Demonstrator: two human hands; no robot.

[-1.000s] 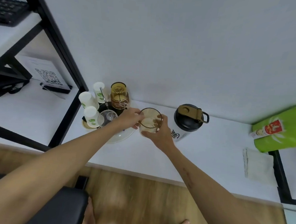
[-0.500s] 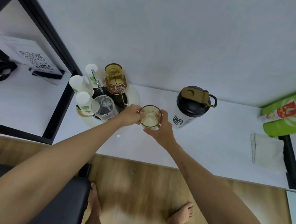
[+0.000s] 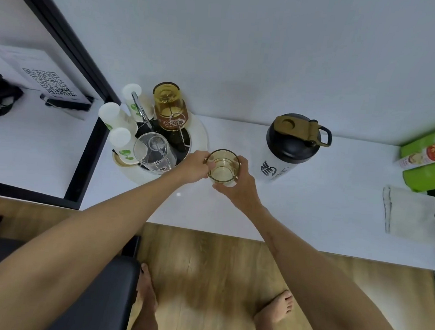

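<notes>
An amber-tinted drinking glass [image 3: 222, 166] stands upright on the white table [image 3: 311, 210], mouth up. My left hand [image 3: 194, 167] grips its left side and my right hand [image 3: 238, 184] wraps round its right side and front. Just left of it is a round white tray [image 3: 200, 138] carrying an upside-down amber glass [image 3: 168, 104] on a wire rack, an upside-down clear glass [image 3: 153, 151] and three white paper cups [image 3: 121, 138].
A white shaker bottle with a black lid [image 3: 288, 144] stands right of the glass. A folded white cloth [image 3: 408, 213] and a green packet [image 3: 430, 159] lie at the far right. A black frame post [image 3: 83, 155] borders the tray's left; a QR-code stand [image 3: 47, 80] sits beyond it.
The amber glass, held tilted above the table a second ago, has come down and now stands upright beside the tray. Both hands stay on it. The view has shifted.
</notes>
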